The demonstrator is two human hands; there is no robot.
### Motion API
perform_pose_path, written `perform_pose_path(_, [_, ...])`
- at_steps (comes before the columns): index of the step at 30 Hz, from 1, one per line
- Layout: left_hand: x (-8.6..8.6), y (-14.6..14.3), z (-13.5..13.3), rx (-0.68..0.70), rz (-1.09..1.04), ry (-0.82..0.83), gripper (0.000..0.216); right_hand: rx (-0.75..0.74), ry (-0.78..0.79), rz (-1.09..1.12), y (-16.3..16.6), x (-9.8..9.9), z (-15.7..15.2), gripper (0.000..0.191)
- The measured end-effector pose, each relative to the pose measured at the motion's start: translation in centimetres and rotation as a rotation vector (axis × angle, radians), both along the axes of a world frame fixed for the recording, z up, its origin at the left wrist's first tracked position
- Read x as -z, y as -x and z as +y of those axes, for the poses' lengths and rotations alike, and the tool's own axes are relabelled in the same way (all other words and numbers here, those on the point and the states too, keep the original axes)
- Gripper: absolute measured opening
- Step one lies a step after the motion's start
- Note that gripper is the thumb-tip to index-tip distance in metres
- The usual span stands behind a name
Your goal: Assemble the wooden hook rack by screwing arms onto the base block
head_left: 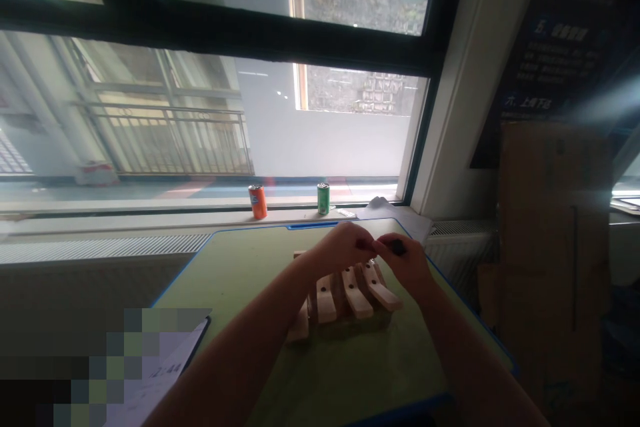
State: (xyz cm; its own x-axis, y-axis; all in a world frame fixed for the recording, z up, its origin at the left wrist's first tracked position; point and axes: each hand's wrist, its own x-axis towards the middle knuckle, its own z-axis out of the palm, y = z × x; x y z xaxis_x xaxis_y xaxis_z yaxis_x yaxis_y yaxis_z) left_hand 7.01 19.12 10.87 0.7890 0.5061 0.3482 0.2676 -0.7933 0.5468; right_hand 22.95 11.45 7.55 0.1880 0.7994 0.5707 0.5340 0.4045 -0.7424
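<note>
My right hand [411, 261] is closed around a small dark object [398, 247], mostly covered by the fingers, so its kind does not show. My left hand [354, 239] meets it, fingers pinched together at the right fingertips; whatever is between them is too small to make out. Just below both hands, several pale wooden pieces with dark round holes lie side by side on a brown wooden base [345, 327]. The rightmost wooden piece [383, 293] slants outward. A middle piece [326, 303] sits nearer my left forearm, which partly hides the leftmost piece [299, 325].
The green table [200, 280] has a blue edge. On the windowsill behind it stand an orange can [258, 203] and a green can [323, 199], beside crumpled white paper [395, 213]. A lit screen [155, 373] is at the lower left; cardboard [550, 247] stands at the right.
</note>
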Motion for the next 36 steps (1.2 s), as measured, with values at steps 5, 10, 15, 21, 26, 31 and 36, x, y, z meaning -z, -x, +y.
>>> perform_pose_path(5, [-0.1,-0.1,-0.1,-0.059,-0.005,-0.107,0.017,-0.165,0.17,0.248,0.0,-0.1,0.3,0.029])
perform_pose_path(10, [0.1,-0.2,0.0,-0.069,0.004,-0.172,0.016,-0.164,0.283,0.352,-0.1,-0.3,0.3,0.03])
perform_pose_path(15, [0.4,-0.2,0.1,-0.057,0.025,-0.124,0.017,-0.113,0.296,0.366,0.0,0.0,0.5,0.03])
perform_pose_path(21, [0.7,-0.2,0.4,-0.054,0.009,-0.083,0.016,-0.11,0.337,0.339,-0.7,0.5,0.9,0.033])
perform_pose_path(26, [1.0,-0.2,0.5,-0.048,0.017,-0.125,0.017,-0.153,0.354,0.284,-1.4,1.2,1.2,0.035])
perform_pose_path(31, [0.7,-0.2,0.0,-0.046,0.037,-0.21,0.019,-0.144,0.332,0.304,-1.3,1.6,1.4,0.035])
perform_pose_path(36, [0.5,0.2,-0.1,-0.078,0.097,-0.195,0.021,-0.036,0.262,0.173,-1.6,1.5,1.5,0.033])
